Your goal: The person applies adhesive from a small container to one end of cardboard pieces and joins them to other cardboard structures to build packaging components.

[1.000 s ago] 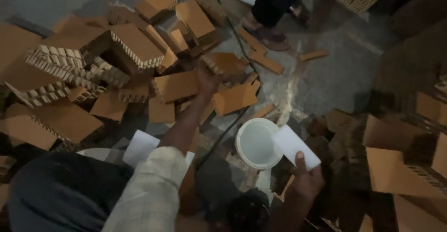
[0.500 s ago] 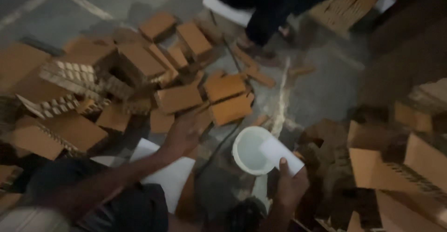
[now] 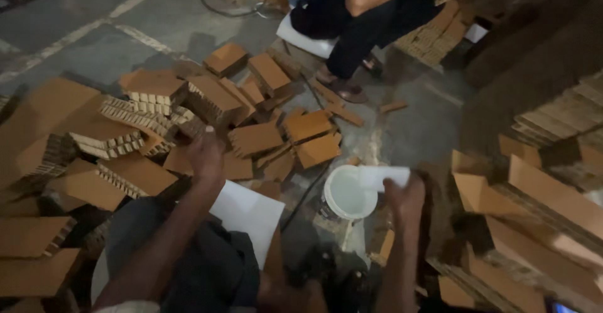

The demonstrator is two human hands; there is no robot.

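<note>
Just right of the frame's centre, the right hand (image 3: 405, 194) is closed around one end of a white flat piece (image 3: 383, 177), whose other end lies over the rim of the one white bucket (image 3: 346, 194) standing on the grey floor (image 3: 94, 30). Half a second ago the same piece rested across the bucket in the same grip; bucket and hand now sit a little higher and further right in the frame.

Left of centre, the left hand (image 3: 205, 155) is stretched out over the scattered pile of brown honeycomb cardboard blocks (image 3: 254, 138). Its back faces the camera, so whether the fingers have hold of a block cannot be told. Earlier it hovered lower, close to the white sheet (image 3: 248, 212); it has since moved up toward the blocks.

The blocks are too many and too overlapped to count exactly; well over a dozen. One white sheet lies beside the person's dark-clothed knee (image 3: 207, 269). A stack of cardboard panels (image 3: 534, 194) fills the right edge. At the top of the frame one other person (image 3: 358, 18) sits on a white seat (image 3: 301, 40), now showing more fully than before.
</note>
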